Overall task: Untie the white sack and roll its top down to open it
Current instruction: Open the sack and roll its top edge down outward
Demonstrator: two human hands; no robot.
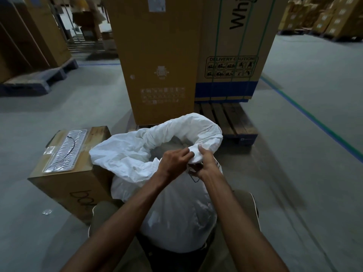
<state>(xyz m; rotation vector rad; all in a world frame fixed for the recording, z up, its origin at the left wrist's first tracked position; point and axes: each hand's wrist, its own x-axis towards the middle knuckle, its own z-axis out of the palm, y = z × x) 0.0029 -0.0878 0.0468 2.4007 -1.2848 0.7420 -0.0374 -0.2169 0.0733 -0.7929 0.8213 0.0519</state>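
I see the white sack (176, 209) standing upright at the centre of the view, between the person's knees, its mouth already open and its top turned down into a thick rolled rim (149, 138). That rim runs in a loop from about 9 o'clock, over the top at 12, to the hands at about 3 o'clock of the opening. The roll looks fatter and neater on the far side; the near-left stretch hangs looser, so I judge the rolling is well on but unfinished. Both hands meet on the rim's near-right part: the left hand (173, 160) pinches the fold from the inside, the right hand (204, 163) is closed on it from outside, fingers curled under. What lies inside the sack is too dark to make out, and no tie shows anywhere.
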